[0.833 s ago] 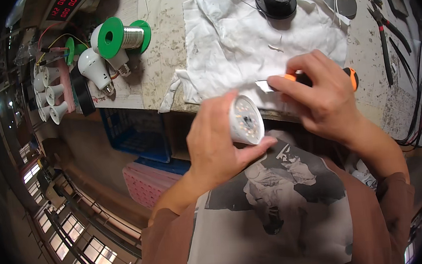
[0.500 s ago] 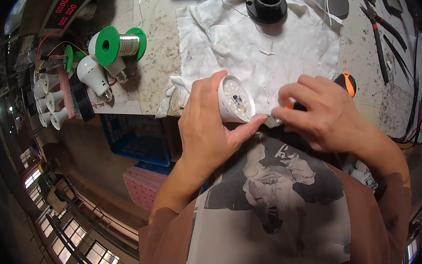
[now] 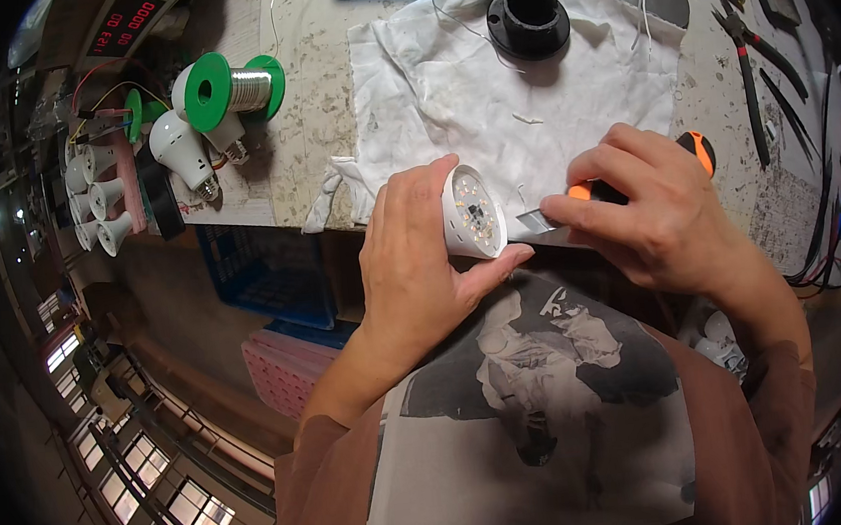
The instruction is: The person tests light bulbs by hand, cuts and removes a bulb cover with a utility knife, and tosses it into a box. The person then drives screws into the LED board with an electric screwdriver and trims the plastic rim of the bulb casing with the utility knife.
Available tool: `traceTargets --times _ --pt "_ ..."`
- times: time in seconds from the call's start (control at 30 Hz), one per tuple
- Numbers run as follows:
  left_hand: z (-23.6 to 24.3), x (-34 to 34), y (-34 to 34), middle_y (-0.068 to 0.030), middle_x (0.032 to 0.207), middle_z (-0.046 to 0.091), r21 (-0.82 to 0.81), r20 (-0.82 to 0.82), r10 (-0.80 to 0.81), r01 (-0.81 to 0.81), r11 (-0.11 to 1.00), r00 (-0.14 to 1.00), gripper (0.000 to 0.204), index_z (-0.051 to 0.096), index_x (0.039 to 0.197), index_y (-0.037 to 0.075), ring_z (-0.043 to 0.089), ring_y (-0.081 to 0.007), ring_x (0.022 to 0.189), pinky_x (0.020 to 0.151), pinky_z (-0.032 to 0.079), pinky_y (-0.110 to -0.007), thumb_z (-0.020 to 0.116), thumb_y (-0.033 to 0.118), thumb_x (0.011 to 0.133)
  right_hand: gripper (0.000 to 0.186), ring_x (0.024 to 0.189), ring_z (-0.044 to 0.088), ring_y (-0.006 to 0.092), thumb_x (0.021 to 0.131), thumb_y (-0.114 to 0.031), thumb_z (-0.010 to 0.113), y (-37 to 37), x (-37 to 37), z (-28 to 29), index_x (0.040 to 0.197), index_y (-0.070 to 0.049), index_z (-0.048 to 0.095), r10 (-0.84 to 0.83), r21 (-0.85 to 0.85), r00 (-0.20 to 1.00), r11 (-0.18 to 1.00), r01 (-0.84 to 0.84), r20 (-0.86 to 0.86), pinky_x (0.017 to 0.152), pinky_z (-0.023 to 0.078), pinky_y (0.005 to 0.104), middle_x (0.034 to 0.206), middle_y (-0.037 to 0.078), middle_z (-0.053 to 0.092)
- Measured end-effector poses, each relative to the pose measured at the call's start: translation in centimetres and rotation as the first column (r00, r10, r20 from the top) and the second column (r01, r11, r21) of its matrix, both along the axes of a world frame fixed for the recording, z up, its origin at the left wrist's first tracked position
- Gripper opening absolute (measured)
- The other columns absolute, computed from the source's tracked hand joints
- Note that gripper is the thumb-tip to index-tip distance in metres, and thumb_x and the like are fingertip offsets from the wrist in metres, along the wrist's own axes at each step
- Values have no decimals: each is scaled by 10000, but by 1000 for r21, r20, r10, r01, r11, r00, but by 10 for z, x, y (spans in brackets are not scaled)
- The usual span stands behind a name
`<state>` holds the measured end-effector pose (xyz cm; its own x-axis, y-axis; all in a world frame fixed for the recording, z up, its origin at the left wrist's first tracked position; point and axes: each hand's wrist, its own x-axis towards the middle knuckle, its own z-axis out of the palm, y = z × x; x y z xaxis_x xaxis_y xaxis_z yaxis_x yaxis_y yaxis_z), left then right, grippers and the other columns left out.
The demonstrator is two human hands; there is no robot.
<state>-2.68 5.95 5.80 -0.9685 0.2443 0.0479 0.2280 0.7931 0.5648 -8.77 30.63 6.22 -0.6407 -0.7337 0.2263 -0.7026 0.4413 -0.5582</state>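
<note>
My left hand is closed around a white LED bulb body, thumb under its rim. The bulb has no dome, and its open end faces right, baring a round board dotted with small yellow LEDs. Closed on a utility knife with an orange and black handle, my right hand is just right of the bulb. The knife's blade points at the bulb's rim with a small gap between them. Under both lies a white cloth with bits of white wire on it.
A black ring-shaped fixture stands on the cloth's far part. To the left are a green solder spool, white bulbs and a red-digit meter. Pliers lie at right. A blue crate sits below the bench edge.
My right hand has shifted slightly, and the knife's blade now shows clearly beside the bulb. The bulb has turned a little in my left hand. The meter's display has changed.
</note>
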Motion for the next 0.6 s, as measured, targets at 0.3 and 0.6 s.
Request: traceTargets --times 0.3,0.6 --pt "-6 5 2 -182 1182 569 -2 -34 17 -17 1000 999 894 476 1357 9 582 -368 1046 883 491 -427 927 326 654 251 858 569 205 743 -193 668 -15 7 -16 980 -136 730 -6 37 995 999 9 -95 692 452 324 896 27 580" --pt "-7 1 1 -185 1141 563 -8 -21 12 -12 1000 1000 846 484 1330 2 580 -365 1009 845 495 -425 910 315 670 287 838 557 220 726 -138 711 -17 3 -13 1013 -141 708 38 71 999 997 -36 -27 674 418 351 914 29 574"
